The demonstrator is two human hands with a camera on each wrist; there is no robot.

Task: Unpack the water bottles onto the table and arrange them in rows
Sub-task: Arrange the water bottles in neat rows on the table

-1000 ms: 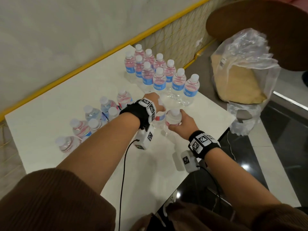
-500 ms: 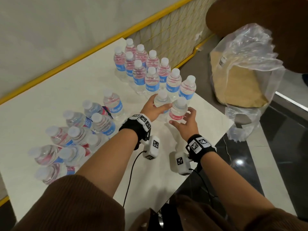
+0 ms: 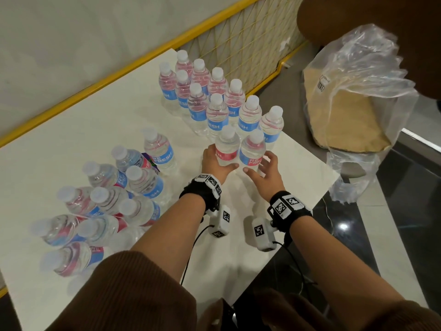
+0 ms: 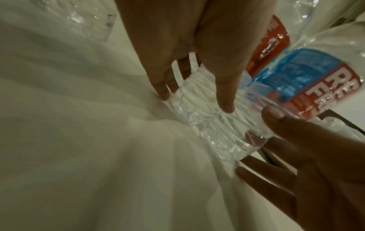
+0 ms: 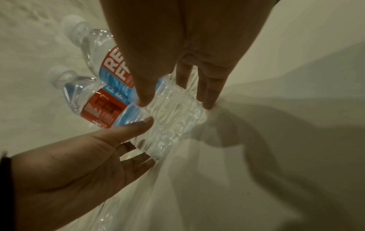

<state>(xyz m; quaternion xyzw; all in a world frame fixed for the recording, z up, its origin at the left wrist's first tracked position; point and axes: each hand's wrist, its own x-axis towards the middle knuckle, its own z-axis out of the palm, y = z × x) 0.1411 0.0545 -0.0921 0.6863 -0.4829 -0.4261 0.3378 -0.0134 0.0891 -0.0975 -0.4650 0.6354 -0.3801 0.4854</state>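
Two rows of upright water bottles (image 3: pixel 216 101) with blue-and-red labels stand at the far right of the white table (image 3: pixel 95 120). At their near end stand two more bottles side by side. My left hand (image 3: pixel 220 161) cups the base of the left bottle (image 3: pixel 228 144), thumb in front and fingers behind; the left wrist view shows that base (image 4: pixel 197 90) between them. My right hand (image 3: pixel 259 166) flanks the right bottle (image 3: pixel 254 149) with spread, straight fingers (image 4: pixel 266 175), the thumb touching near its label (image 5: pixel 114 67). A loose cluster of bottles (image 3: pixel 114 199) stands at the left.
The table's right edge (image 3: pixel 317 168) runs just beside the right hand, with dark glossy floor below. A crumpled clear plastic bag (image 3: pixel 353 96) with tan contents sits past that edge. A yellow-framed mesh fence (image 3: pixel 238 39) backs the table.
Both hands have slid their two bottles forward, up against the near end of the rows. The right hand's fingers have loosened and spread off its bottle.
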